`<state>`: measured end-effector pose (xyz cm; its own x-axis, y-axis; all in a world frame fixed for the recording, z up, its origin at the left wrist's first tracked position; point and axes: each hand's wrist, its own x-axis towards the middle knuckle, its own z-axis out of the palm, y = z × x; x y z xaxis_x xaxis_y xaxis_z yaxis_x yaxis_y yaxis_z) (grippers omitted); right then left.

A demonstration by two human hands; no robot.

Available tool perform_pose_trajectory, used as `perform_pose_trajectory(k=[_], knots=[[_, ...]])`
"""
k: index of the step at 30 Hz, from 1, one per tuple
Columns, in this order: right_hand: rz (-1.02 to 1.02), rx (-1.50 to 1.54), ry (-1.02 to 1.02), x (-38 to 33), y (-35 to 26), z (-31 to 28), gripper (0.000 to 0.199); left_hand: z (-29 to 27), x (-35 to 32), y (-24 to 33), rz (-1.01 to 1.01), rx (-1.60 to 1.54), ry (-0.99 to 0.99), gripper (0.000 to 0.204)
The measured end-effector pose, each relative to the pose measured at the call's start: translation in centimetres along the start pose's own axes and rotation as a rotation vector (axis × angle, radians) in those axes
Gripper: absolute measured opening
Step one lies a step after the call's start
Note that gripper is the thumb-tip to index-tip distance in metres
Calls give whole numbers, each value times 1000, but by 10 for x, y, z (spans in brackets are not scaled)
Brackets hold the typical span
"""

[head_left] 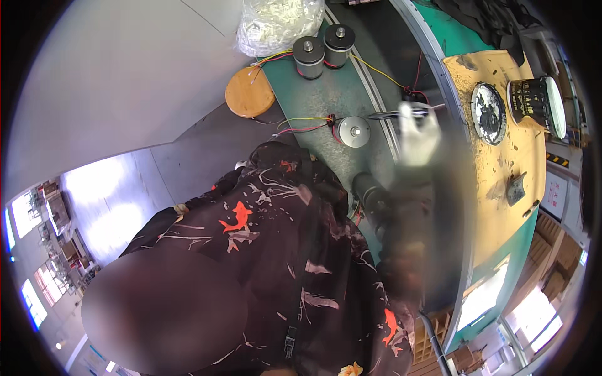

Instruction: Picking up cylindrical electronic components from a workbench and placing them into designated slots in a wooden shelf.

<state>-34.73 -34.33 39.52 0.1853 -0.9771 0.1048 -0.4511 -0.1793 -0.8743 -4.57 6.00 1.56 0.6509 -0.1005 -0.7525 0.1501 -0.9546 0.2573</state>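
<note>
Right hand (419, 135) grip blurred, clenched on dark slender tool (389, 115), long axis level, tip pointing left

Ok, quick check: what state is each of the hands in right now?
Left hand: not in view.
Right hand: gloved and motion-blurred, closed around a thin dark tool above the green bench.

Green bench (326, 94) — three cylindrical motors (308, 56), bag (276, 25).
</note>
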Motion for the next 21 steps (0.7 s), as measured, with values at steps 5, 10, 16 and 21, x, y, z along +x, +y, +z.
perform_pose_trajectory(k=[5,10,16,21], knots=[[164,192,-55,-15,60,49,20,-1,-2,5,5,9,-4,45],[231,228,-114,-21,57,57,19,0,-2,3,3,14,-3,46],[185,154,-113,-22,67,62,19,-3,-1,6,4,21,0,46],[188,195,-121,-22,63,59,21,-4,-3,6,5,25,-3,46]])
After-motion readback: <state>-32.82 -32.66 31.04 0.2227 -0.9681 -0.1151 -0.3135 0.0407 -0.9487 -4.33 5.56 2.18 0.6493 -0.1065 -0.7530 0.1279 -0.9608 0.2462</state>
